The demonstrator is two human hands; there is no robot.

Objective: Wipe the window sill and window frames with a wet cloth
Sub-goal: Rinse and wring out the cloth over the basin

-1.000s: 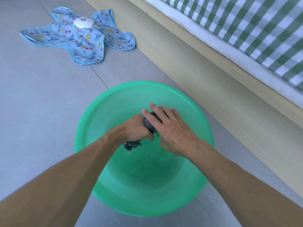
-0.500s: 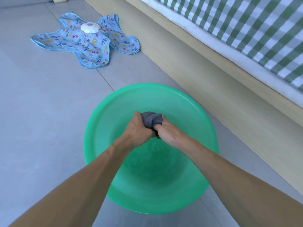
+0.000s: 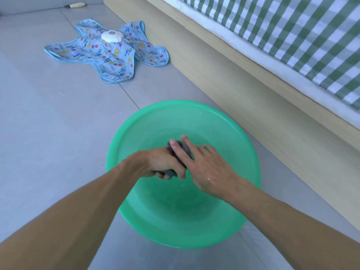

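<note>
Since half a second ago our right hand has let go of the cloth and its fingers now lie straight across it. On the left, our left hand grips the dark cloth in a curled fist above the green basin. We see the bunched cloth's long axis running from near-left to far-right, its far end poking out under our right fingertips.

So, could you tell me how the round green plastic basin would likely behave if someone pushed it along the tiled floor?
The round green plastic basin would probably slide easily, since the grey floor tiles look smooth. It seems thin-walled and light, so its rim may flex. I cannot judge how much water it holds; any would slosh.
</note>
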